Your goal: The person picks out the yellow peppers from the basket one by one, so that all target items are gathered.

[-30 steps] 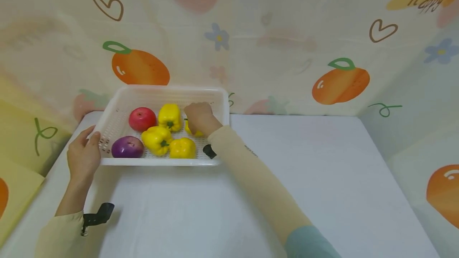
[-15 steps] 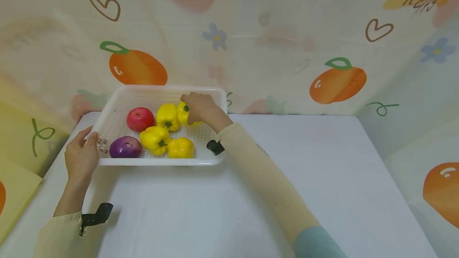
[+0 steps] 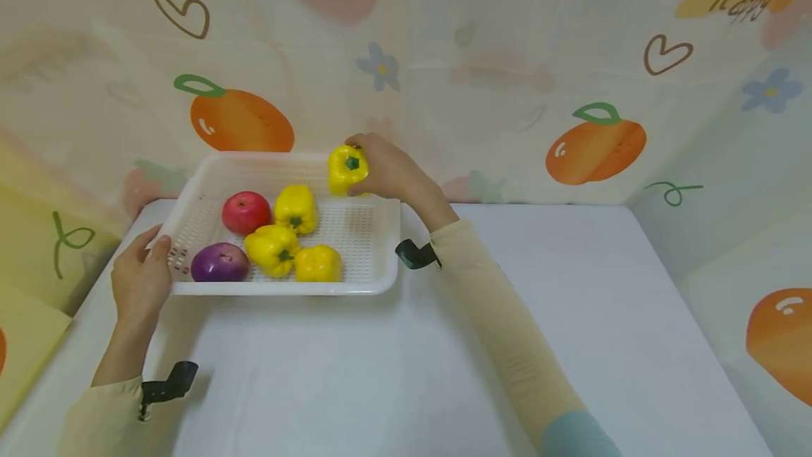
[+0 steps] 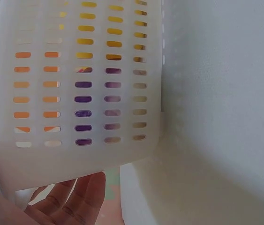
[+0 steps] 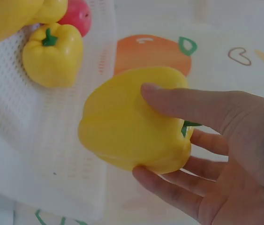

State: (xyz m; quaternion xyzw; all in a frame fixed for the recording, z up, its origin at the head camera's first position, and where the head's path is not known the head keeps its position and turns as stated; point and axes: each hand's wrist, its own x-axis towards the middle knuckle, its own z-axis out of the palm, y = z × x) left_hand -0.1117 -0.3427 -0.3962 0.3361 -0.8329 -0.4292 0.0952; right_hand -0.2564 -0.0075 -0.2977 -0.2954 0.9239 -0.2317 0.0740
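My right hand (image 3: pixel 390 169) holds a yellow bell pepper (image 3: pixel 346 169) above the back right of a white perforated basket (image 3: pixel 285 288). In the right wrist view the thumb lies across the pepper (image 5: pixel 132 119) and the fingers curl beneath it. My left hand (image 3: pixel 141 277) grips the basket's left end, thumb over the rim and fingers outside the wall, as the left wrist view shows. Inside the basket lie a red round potato-like vegetable (image 3: pixel 246 213), a purple one (image 3: pixel 220 262) and three more yellow peppers, one at the back (image 3: pixel 295 209).
The basket is raised over a white table (image 3: pixel 507 330), with its shadow below. A printed cloth wall (image 3: pixel 469 90) stands close behind, and side walls flank the table. A black wrist camera mount (image 3: pixel 415 254) sits on the right sleeve near the basket's right edge.
My right hand has lifted the yellow pepper from among the others, up and slightly right to the back rim. My left hand keeps its grip on the basket.
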